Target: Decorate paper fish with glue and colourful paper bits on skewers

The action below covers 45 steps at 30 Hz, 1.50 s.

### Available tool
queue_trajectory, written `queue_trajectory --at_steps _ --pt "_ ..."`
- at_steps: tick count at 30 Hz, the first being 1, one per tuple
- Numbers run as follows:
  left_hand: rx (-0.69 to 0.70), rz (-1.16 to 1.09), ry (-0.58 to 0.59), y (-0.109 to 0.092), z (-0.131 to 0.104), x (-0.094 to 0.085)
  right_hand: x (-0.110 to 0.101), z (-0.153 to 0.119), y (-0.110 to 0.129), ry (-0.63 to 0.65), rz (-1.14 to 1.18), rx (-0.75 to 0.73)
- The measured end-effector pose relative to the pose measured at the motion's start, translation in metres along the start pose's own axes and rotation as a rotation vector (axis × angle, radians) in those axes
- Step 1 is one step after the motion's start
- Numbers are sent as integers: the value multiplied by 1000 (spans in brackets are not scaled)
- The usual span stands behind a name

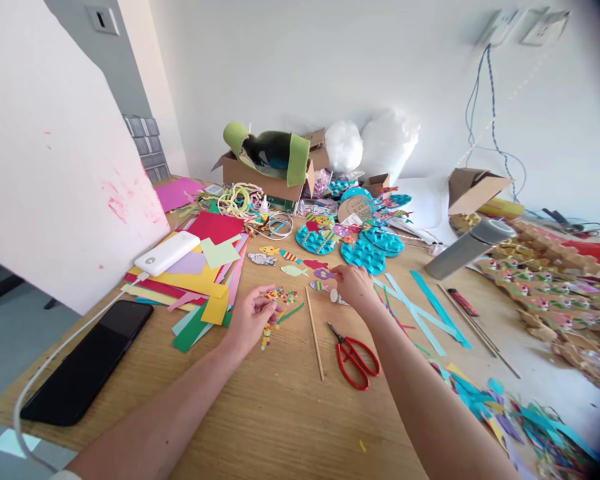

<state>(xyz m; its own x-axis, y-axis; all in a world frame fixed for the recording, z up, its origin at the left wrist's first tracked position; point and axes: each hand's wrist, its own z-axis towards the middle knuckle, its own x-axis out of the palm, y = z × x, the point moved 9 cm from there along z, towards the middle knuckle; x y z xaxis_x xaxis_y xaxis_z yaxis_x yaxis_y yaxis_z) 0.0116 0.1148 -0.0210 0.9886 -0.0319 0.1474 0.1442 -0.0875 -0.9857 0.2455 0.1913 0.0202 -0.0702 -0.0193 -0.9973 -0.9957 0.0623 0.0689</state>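
My left hand (253, 318) is held just above the table, thumb and fingers curled together; whatever is between them is too small to make out. Beside its fingertips lies a pile of tiny coloured paper bits (285, 296), with more scattered below. My right hand (356, 288) has its fingers closed at the tail of a purple paper fish (323, 274). Around that fish are a striped fish (319, 287), a red fish (315, 265), a pale green fish (294, 271) and several others. A small white round-ended object (335, 295) is under my right hand, partly hidden.
Between my arms lie a wooden stick (315, 333) and red-handled scissors (356, 360). Coloured paper sheets (215, 230), a white power bank (167, 253) and a black phone (87, 363) are at left. Blue egg-carton discs (364, 257), a grey tumbler (470, 248) and paper scraps (505, 413) occupy the right.
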Motion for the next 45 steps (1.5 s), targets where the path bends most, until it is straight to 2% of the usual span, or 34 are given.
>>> queue_trajectory --at_steps 5,10,14,18,23,26,35,45 --pt "7 15 -18 -3 -1 -2 14 -17 29 48 -79 -185" --pt "36 39 -25 -6 1 -4 29 -23 46 51 -121 -230" --pt "56 65 -33 -6 2 -6 23 -17 46 25 -112 -225" --pt "87 91 -40 -10 0 -7 16 6 51 6 -77 -221" --pt "82 100 -50 -9 0 -7 28 41 61 83 -54 -211" --pt "73 104 -56 -8 0 -7 35 52 61 126 -53 -190" --pt "57 77 -65 -5 2 -9 42 56 63 218 -59 -187" --pt "52 63 -61 -2 4 -12 41 55 60 230 -94 -147"
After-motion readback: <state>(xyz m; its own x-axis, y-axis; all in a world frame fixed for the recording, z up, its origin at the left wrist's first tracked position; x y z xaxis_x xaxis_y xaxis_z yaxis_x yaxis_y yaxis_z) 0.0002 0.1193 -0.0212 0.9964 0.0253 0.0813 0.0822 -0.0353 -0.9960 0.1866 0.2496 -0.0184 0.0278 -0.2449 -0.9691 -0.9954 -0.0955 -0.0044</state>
